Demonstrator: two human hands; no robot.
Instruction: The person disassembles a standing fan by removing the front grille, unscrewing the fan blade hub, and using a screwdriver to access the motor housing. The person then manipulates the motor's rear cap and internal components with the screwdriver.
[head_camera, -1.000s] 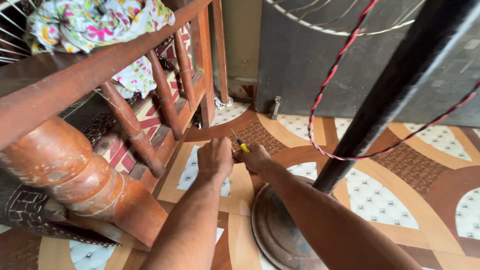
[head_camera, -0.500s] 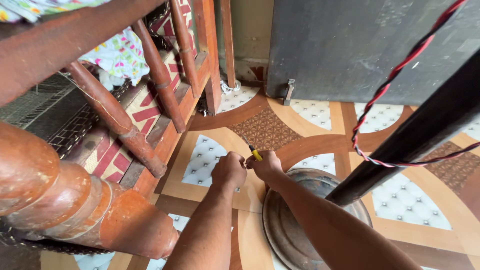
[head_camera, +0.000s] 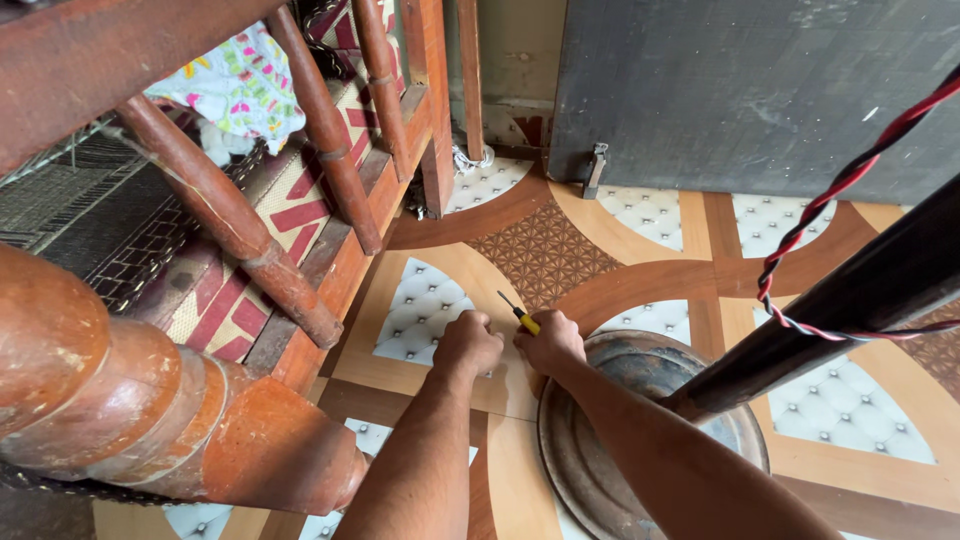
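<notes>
Two fists low at floor | right hand (head_camera: 552, 343) curled round yellow screwdriver (head_camera: 519, 317), tip past knuckles | left hand (head_camera: 466, 345) closed, contents hidden, perhaps empty | round metal base (head_camera: 590, 460) partly covered by forearm.

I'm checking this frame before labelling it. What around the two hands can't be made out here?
Head view:
- Thin tip of the yellow-handled screwdriver: too small to tell its type or whether it touches the patterned floor tiles.
- Left hand: a closed fist; its own fingers hide anything inside.
- Right hand: fingers curled around the handle, hiding most of it.
- Round dark metal base: partly covered by the right forearm, cut off by the bottom edge.
</notes>
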